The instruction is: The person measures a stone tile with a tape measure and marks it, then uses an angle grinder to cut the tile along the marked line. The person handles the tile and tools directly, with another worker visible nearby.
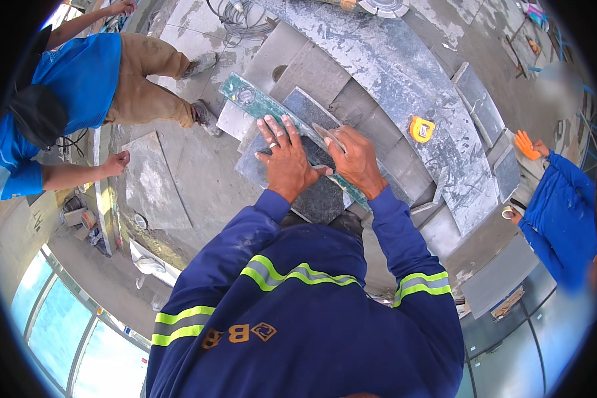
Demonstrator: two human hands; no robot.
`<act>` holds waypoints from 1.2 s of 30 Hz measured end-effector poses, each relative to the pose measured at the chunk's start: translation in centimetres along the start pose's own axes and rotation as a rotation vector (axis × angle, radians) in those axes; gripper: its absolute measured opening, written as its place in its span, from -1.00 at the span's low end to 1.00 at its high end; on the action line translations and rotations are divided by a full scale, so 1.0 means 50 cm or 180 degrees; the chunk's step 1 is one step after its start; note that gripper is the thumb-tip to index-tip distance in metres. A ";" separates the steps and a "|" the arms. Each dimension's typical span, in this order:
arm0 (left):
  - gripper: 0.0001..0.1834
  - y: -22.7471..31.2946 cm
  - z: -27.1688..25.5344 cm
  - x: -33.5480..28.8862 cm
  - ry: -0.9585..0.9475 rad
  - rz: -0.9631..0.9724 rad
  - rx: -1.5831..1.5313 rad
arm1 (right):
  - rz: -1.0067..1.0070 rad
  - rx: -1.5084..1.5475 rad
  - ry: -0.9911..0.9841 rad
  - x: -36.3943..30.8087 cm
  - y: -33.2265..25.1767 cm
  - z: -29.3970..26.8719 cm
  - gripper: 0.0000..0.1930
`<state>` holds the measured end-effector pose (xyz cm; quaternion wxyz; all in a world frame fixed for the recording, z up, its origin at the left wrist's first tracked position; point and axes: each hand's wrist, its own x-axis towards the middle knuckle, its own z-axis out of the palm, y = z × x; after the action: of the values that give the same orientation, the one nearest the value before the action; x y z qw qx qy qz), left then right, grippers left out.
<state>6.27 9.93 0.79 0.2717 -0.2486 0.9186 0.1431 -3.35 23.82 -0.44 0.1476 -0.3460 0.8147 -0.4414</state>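
My left hand (283,159) lies flat with its fingers spread, pressing on a long green straightedge (235,89) that is worn and dusty. The straightedge slants across a dark grey tile (322,201) in front of my body. On its right side my right hand (356,159) is closed around a thin, flat, brownish piece (326,136) with a narrow end, held close along the straightedge. Its kind is not clear, and the fingers cover part of it. More of the dark tile (303,103) shows beyond the straightedge.
Under the work lie several grey tiles (312,74). A long dusty slab (371,50) bears a yellow tape measure (421,129). Coiled cable (243,23) and a cutting disc (385,6) lie at the far side. Blue-clad people stand left (79,79) and right (560,205), the latter with an orange glove (527,144).
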 end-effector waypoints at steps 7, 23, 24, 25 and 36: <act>0.68 -0.002 0.004 -0.002 0.0056 -0.0002 0.0074 | 0.1200 0.0715 0.0782 -0.008 -0.006 -0.059 -0.82; 0.70 -0.005 -0.004 -0.002 -0.0008 -0.0004 -0.0062 | 0.0278 0.0350 0.0367 -0.018 0.007 0.010 -0.87; 0.70 -0.003 -0.006 -0.001 -0.0059 -0.0001 -0.0046 | 0.0369 0.0386 0.0569 -0.026 0.001 0.007 -0.88; 0.70 -0.002 -0.002 0.001 0.0005 -0.0017 -0.0017 | 0.0630 0.0488 0.0759 -0.031 -0.007 -0.004 -0.88; 0.74 0.001 0.015 -0.002 0.0170 0.0084 0.0132 | 0.2836 0.0541 -0.0920 -0.320 -0.069 -0.040 -0.68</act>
<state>6.64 10.28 0.24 0.2502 -0.2346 0.9315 0.1209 8.53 34.86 2.50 0.4621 -0.0075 0.8158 -0.3477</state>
